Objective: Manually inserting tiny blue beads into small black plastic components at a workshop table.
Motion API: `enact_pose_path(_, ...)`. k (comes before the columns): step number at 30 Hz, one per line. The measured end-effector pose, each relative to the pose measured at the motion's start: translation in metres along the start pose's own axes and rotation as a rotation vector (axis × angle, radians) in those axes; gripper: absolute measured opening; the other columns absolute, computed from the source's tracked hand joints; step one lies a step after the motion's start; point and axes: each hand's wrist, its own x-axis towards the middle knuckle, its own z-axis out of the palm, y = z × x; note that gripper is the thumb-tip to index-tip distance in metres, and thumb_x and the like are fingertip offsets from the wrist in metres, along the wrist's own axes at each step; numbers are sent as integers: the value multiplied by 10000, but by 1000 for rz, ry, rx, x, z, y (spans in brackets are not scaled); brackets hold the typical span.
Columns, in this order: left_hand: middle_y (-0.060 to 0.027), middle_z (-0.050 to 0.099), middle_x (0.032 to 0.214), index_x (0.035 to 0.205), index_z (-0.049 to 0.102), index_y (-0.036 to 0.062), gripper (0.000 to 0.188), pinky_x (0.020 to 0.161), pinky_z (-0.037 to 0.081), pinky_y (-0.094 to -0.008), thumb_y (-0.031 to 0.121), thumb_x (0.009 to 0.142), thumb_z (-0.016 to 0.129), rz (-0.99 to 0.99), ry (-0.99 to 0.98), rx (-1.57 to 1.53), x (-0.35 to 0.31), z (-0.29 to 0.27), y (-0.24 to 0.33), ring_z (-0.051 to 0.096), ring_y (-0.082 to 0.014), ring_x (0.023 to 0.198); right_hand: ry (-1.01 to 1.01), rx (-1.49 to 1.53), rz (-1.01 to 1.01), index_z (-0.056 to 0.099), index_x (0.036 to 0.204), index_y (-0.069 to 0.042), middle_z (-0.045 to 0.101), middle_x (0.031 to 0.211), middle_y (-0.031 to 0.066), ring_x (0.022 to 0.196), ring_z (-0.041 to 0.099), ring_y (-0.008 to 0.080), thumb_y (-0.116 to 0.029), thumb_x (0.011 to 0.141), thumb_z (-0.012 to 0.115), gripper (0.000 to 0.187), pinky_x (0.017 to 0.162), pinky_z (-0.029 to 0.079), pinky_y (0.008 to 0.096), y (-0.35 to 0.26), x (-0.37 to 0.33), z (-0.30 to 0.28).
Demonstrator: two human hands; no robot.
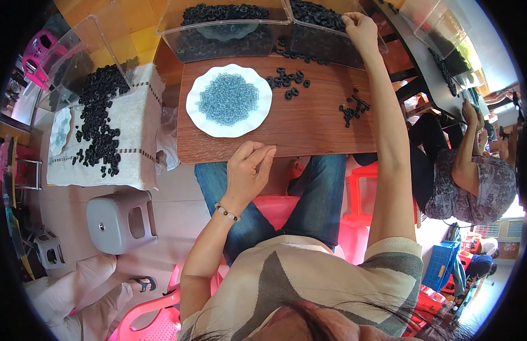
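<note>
My left hand (249, 167) is at the near edge of the brown wooden table (314, 128), thumb and fingers pinched together. Whatever is between those fingertips is too small to make out. My right arm stretches forward to a clear plastic bin (331, 48) of small black ring-shaped parts (314, 14). At its right rim, the fingers of my right hand (363, 31) are drawn together, their tips by the black parts; what they hold is hidden. A white scalloped plate (196, 117) of clear bluish beads (228, 99) stands left of centre.
A second clear bin (224, 42) stands behind the plate. Loose black rings (289, 79) and smaller black pieces (354, 108) lie on the table. To the left, a cloth-covered table (136, 113) carries more black parts. A grey stool (118, 221) is below it. Another person (473, 182) sits at right.
</note>
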Motion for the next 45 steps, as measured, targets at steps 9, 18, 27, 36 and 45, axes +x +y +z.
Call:
enact_pose_path(9, -82, 641, 789, 860, 734, 17, 61, 568, 486, -362, 75, 879, 733, -34, -64, 26, 0, 0, -1, 621, -258, 646, -426, 192, -392, 750, 1085, -100, 676, 966, 95, 980, 589, 308, -159, 854, 784, 241, 898, 502, 407, -78, -159, 4)
enact_pose_path(18, -98, 674, 824, 918, 748, 0, 78, 599, 484, -313, 76, 904, 737, -82, -75, 26, 1, -1, 0, 641, -225, 685, -467, 210, -366, 762, 1127, -108, 660, 996, 75, 1013, 545, 292, -146, 878, 759, 251, 897, 480, 397, -84, -194, 13)
enact_pose_path(27, -106, 739, 1031, 1216, 715, 10, 287, 727, 564, -283, 134, 956, 727, -254, 61, -337, 0, 1, -3, 710, -156, 832, -581, 767, -350, 774, 1108, -77, 688, 987, 47, 960, 562, 227, -15, 877, 703, 249, 877, 448, 359, -129, -224, -39)
enact_pose_path(36, -113, 752, 1030, 1274, 659, -57, 358, 775, 578, -257, 171, 1000, 689, -425, -117, -766, -1, -3, -6, 720, -142, 860, -741, 913, -419, 786, 1112, -118, 653, 1034, 17, 996, 495, 234, -148, 896, 719, 228, 941, 398, 364, -142, -233, -40)
enact_pose_path(45, -87, 740, 983, 1236, 692, -34, 319, 723, 570, -249, 191, 1010, 677, -427, -3, -745, -2, -4, -10, 709, -126, 800, -730, 807, -305, 784, 1067, -127, 683, 1004, 5, 989, 549, 194, -132, 917, 728, 161, 861, 442, 326, -157, -214, -22)
